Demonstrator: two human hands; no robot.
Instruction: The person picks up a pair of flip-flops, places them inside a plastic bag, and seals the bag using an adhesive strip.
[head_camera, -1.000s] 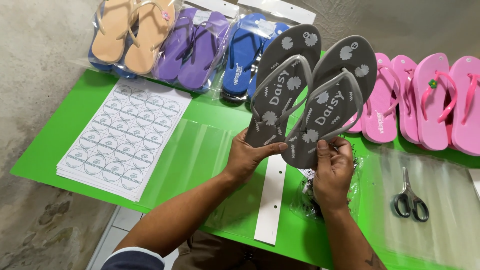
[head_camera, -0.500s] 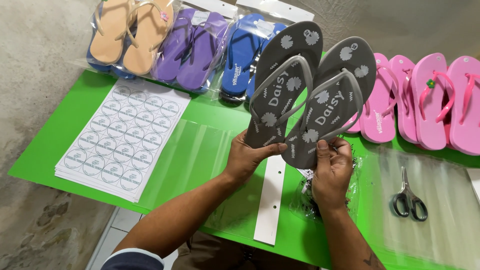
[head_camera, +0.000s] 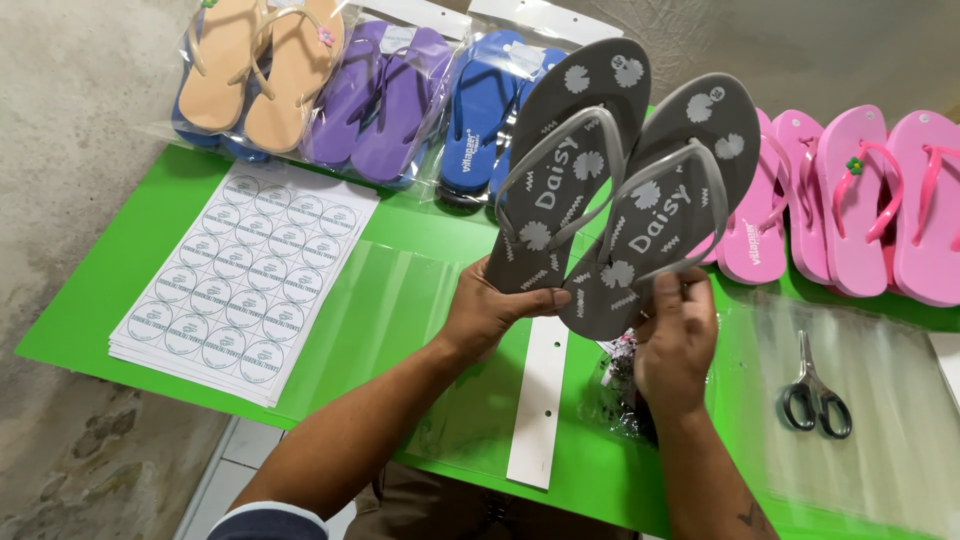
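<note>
A pair of grey flip-flops (head_camera: 625, 190) with white flower prints is held up side by side over the green table (head_camera: 420, 230), toes pointing away. My left hand (head_camera: 495, 310) grips the heel of the left one. My right hand (head_camera: 675, 340) pinches the heel of the right one from below. Under the hands lie a long white cardboard strip (head_camera: 540, 400) and a clear plastic bag (head_camera: 400, 320).
A stack of round-sticker sheets (head_camera: 245, 275) lies at the left. Bagged tan, purple and blue flip-flops (head_camera: 360, 95) line the back. Several pink flip-flops (head_camera: 860, 200) lie at the right. Scissors (head_camera: 815, 395) rest on clear plastic near the right edge.
The grey pair has risen slightly and tilted a little further away; both hands keep their grip.
</note>
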